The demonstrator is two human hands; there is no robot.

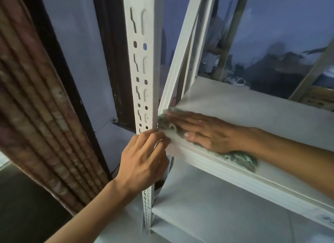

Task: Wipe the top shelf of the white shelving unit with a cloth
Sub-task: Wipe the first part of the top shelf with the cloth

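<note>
Cloth (240, 159): green, patterned; lies flat on the top shelf (253, 107) at its front-left corner, touching the post (142, 79). One end shows past the fingertips against the post; the other bunches at the shelf's front edge, under the wrist.
Right hand (204, 132): palm down on the cloth, fingers extended and close together, tips pointing at the post. Grip state: flat press, no pinch.
Left hand (144, 161): wrapped round the post just below the shelf's front edge, fingers curled and closed on the metal, apparently steadying the unit.
Coverage: judged partial. The shelf away from the post, toward the rear and right, is bare, and its finish cannot be told.
Risk, cloth slip: the bunched end overhangs the front edge. A stroke away from the post with light palm pressure could drag it off the shelf.
Risk, snag: the post is slotted. Cloth pushed hard into the corner may catch on a slot edge, or fingertips may strike the metal.
Risk, missed corner: the rail (182, 49) rising behind the post shades the joint, so dust there may remain.
Risk, sway: a hard stroke could rock the unit if the left hand releases.
</note>
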